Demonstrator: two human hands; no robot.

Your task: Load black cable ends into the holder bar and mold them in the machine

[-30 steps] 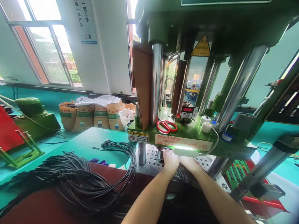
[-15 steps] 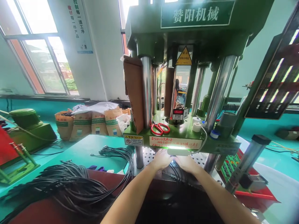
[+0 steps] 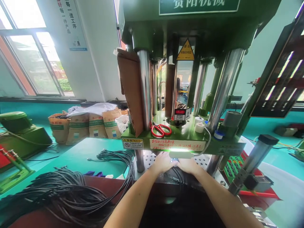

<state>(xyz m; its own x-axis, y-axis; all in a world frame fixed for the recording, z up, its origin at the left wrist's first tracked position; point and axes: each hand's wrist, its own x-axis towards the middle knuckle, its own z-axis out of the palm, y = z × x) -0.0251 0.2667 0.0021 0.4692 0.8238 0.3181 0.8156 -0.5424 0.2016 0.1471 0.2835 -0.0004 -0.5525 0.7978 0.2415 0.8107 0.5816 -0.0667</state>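
Observation:
Both my hands are together at the lower plate of a green press, just under its front beam. My left hand is curled with its thumb pointing right. My right hand meets it from the other side, thumb to thumb. Something small lies between them, but the fingertips are partly covered and I cannot make it out. Black cables run from below the hands toward my body. A white lamp glows right above the fingers.
Red-handled scissors and white tape rolls lie on the press ledge. Bundled black cables cover the left table. Steel columns flank the work area. A red control box with green panel stands at right.
The view has shifted slightly down and to the right, so the press sits a little higher in it. My hands stay together at the same spot, with little visible movement.

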